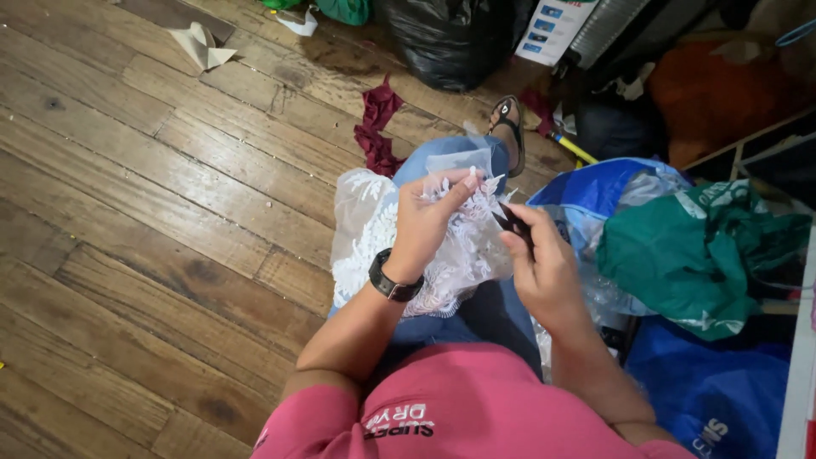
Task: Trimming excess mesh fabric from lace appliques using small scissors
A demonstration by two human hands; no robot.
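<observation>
Head view, seen from above the seated person. At far left lay the wooden floor (127, 212), with a folded scrap of paper (202, 44) at the far edge and a dark red cloth scrap (376, 127) nearer the middle. The white lace fabric (374, 229) was draped over the person's knee and bunched up between both hands. The left hand (425, 225), with a black wristwatch (393, 279) on the wrist, had its fingers closed on the upper edge of the lace, pinching a fold. The right hand (544, 268) was closed around a small dark tool (512, 223), probably scissors or a cutter, its tip touching the lace. The lace appeared very light, limp and sheer, liable to snag or tear; it looked best held by a pinched fold close to the working spot. At right sat a green bag (697, 255) on blue plastic sheeting (714, 391).
</observation>
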